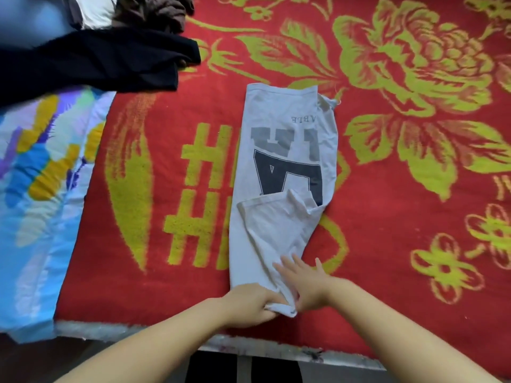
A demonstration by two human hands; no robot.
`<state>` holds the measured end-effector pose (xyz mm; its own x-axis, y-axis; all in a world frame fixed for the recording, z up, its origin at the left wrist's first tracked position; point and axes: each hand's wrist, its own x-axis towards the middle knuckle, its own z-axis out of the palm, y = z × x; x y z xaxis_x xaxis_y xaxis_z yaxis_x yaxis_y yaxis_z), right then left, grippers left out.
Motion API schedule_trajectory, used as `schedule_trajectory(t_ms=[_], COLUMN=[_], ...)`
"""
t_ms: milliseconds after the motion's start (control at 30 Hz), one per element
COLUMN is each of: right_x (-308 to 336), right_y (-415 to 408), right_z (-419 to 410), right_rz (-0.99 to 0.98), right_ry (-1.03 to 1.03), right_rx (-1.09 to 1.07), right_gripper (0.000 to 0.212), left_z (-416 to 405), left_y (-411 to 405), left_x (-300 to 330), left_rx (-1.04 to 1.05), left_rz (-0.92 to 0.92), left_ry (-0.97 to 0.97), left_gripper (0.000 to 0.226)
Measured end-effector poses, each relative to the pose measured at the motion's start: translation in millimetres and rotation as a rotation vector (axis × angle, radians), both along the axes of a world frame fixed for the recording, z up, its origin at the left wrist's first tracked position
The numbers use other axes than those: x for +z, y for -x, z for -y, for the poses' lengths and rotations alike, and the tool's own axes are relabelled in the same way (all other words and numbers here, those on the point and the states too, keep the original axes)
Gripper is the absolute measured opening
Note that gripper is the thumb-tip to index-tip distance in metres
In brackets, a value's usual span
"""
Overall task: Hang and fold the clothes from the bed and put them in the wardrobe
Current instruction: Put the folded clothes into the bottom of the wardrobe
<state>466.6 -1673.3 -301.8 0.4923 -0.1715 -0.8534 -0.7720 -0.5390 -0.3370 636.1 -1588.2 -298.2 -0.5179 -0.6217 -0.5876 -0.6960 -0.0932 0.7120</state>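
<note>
Item: white T-shirt (284, 167), soft cotton with blocky grey and navy lettering, lying folded into a long narrow strip on the bed's red blanket (387, 217), plush with yellow-green flowers. Your left hand (250, 302) is pinching the crumpled near end; your right hand (301, 283) is pressing on it, fingers spread flat. Also lying far left: black garment (96, 62), brown knit (154, 12), glossy multicoloured quilt (41, 189)

White T-shirt (284, 172) shows upside-down "ABLE" above large block letters; a big "A" reads clearly.
</note>
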Motion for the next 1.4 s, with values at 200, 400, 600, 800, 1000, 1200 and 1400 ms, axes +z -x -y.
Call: schedule_trajectory(t_ms=[200, 400, 600, 800, 1000, 1200, 1400], right_x=[-9, 1, -12, -34, -73, -74, -33], right_y=[8, -6, -5, -15, -7, -14, -21], right_z=[-39, -14, 63, 42, -20, 9, 18], right_rz=[0.210, 0.177, 0.262, 0.367, 0.135, 0.087, 0.026], right_ry=[0.009, -0.240, 0.125, 0.694, 0.494, 0.569, 0.198], right_rx=[0.115, -0.229, -1.107, -0.653, -0.125, -0.106, -0.007], right_gripper=[0.046, 0.033, 0.023, 0.080, 0.133, 0.105, 0.080], left_z=[21, 71, 182, 117, 31, 48, 53], left_y=[-4, -23, -38, -33, -34, -25, -16], left_x=[3, -3, -7, -49, -90, -109, -54], left_rx=[0.001, -0.050, 0.253, -0.014, -0.215, -0.142, -0.338], left_rz=[-0.168, -0.089, 0.345, 0.600, 0.588, 0.585, 0.559], left_ry=[-0.376, -0.500, 0.224, 0.671, 0.459, 0.523, 0.074], left_gripper=[0.035, 0.037, 0.061, 0.079, 0.119, 0.061, 0.077])
